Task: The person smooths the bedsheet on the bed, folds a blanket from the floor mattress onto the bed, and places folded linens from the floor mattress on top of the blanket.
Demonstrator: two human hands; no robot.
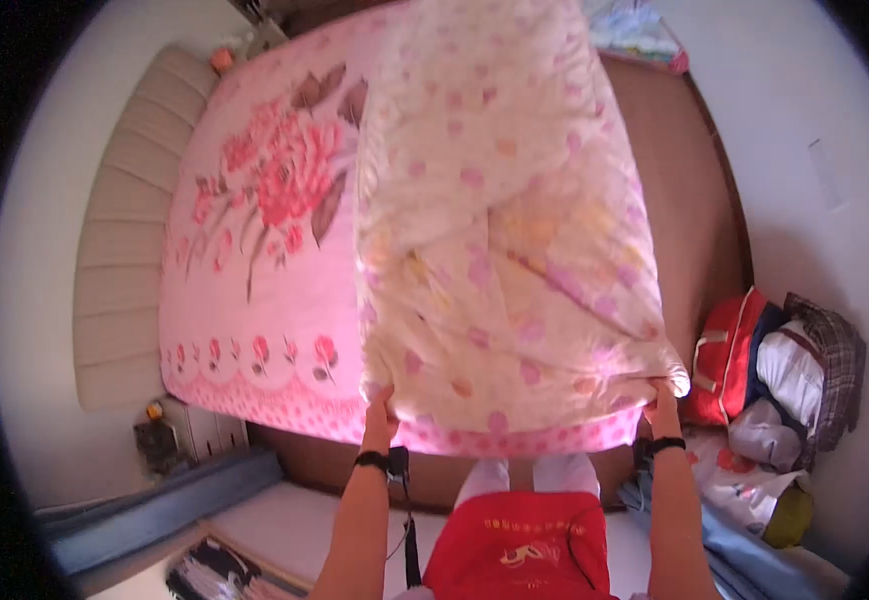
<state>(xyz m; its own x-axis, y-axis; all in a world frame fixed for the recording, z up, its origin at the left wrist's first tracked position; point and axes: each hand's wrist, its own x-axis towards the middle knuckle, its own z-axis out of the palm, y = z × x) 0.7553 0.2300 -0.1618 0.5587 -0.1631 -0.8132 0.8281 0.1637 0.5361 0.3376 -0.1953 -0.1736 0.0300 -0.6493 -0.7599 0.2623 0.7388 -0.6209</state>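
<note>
A cream quilt (435,200) with pink and lilac dots lies folded in a long strip over the right part of the bed. My left hand (381,412) grips its near left corner, fingers wrapped in the cloth. At the near right corner my right hand (665,398) is closed on the same quilt, and the fabric bunches around the fingers. Between both hands the near edge runs fairly straight, with wrinkles above it. Under the quilt is a pink bedsheet (285,260) with large roses and a dotted border, its near edge hanging over the mattress side.
A padded headboard (120,240) stands at the left, with a nightstand (205,425) near its front end. Right of the bed is brown floor (690,170). A red bag (725,355) and several bundles lie by the right wall. Blue curtains (170,505) hang close behind me.
</note>
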